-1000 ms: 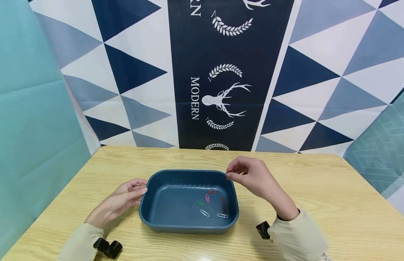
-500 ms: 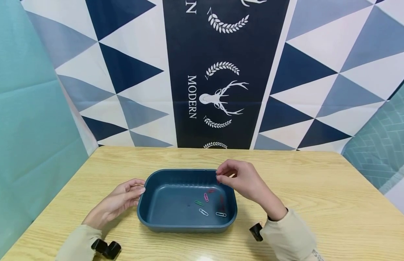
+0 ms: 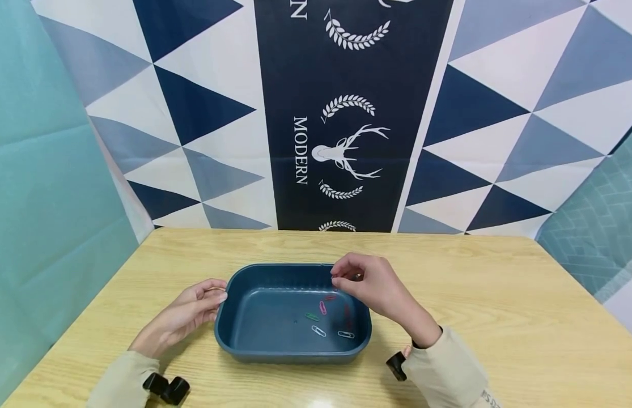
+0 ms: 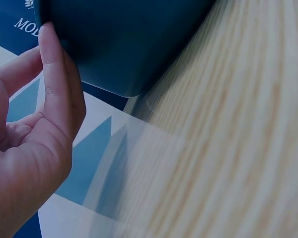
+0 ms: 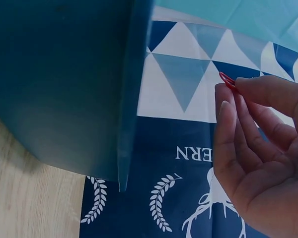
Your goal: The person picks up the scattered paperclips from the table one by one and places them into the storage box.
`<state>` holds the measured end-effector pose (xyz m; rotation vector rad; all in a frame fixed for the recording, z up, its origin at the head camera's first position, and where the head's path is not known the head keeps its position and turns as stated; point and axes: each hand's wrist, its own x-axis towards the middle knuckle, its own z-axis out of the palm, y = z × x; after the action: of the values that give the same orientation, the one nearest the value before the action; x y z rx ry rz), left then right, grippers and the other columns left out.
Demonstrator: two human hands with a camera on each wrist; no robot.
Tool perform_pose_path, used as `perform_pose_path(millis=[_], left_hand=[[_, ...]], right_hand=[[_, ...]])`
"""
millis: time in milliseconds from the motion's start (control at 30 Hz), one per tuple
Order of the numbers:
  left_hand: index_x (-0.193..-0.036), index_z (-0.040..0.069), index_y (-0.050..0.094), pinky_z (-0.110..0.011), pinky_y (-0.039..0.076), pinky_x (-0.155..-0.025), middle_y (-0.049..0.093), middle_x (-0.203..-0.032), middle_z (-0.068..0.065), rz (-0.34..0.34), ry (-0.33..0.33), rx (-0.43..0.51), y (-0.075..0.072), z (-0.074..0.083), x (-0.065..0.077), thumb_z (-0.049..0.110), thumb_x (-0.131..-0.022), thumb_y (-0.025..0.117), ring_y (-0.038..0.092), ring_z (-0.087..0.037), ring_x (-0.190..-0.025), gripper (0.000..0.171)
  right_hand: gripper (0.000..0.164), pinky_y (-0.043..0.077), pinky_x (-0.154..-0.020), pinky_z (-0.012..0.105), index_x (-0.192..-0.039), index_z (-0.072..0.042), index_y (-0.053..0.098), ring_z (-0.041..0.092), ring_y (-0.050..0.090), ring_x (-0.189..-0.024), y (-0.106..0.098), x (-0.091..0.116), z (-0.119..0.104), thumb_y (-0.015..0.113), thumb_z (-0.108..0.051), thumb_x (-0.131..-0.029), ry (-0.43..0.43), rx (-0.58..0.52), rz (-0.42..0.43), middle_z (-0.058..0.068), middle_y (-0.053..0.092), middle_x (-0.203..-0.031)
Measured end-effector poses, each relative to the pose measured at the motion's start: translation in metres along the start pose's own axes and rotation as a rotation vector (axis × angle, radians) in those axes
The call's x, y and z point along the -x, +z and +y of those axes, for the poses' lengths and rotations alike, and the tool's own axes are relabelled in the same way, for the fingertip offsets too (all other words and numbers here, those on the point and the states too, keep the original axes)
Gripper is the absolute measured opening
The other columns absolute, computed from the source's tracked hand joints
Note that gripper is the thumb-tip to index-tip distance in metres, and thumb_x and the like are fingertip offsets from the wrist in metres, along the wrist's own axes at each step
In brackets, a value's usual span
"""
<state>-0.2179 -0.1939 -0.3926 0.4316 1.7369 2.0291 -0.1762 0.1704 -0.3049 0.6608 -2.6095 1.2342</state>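
Observation:
A dark blue rectangular bin stands on the table. My left hand rests its fingertips on the bin's left side at the rim; in the left wrist view the fingers are fairly straight against the wall. Over the bin's back right corner, my right hand pinches a red paper clip between thumb and fingertips. Loose paper clips lie on the right half of the bin floor: a green paper clip, a pink paper clip, white paper clips and red paper clips.
The light wood table extends around the bin. A patterned backdrop with triangles and a deer print hangs behind it, and a teal cloth is at the left. Black wrist cameras sit on both sleeves.
My right hand has moved left and slightly down, from the bin's right corner to farther over its inside, still pinching the red paper clip. My left hand stays at the rim.

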Motion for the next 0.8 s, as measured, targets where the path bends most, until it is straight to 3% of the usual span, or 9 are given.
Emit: perform_pose_path(millis=[800], left_hand=[[-0.114,0.008,0.051,-0.02,0.052,-0.068,0.058,-0.096,0.0,-0.012,0.016,-0.005,-0.0002,0.0007,-0.0026,0.007,-0.1,0.053,0.058,-0.007,-0.079,0.014]], right_hand=[[0.006,0.053,-0.067,0.029,-0.095,-0.007,0.07,0.013,0.06,-0.078,-0.0034,-0.0022,0.0037,0.068,-0.005,-0.089,0.013,0.057,0.032,-0.002,0.067,-0.087]])
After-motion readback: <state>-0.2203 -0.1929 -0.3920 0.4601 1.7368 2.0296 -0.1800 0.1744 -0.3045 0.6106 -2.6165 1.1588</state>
